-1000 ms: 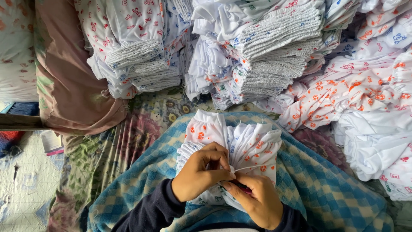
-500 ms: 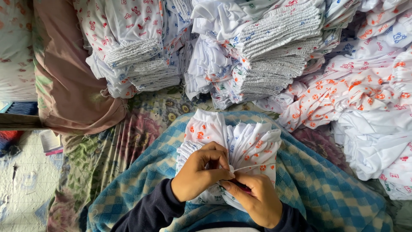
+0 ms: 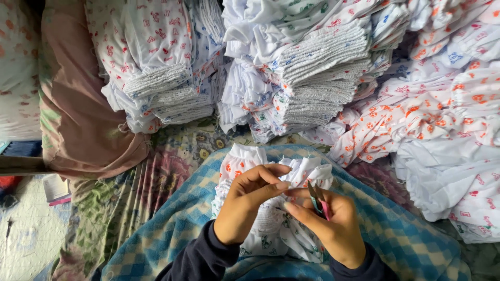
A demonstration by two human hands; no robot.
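L hand (image 3: 245, 205) pinches garment (image 3: 271, 218); R hand (image 3: 333, 229) holds snips (image 3: 319, 199).

Soft, even daylight; faint shadows between stacks; no glare; sharp centre, slight wide-angle bending at edges.

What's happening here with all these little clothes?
A person sits with a blue checked blanket over their lap and a small white printed garment on it. The left hand pinches the garment's fabric, while the right hand holds small snips close to the pinched spot. In front lie stacks of folded printed garments, and a looser pile lies on the right.
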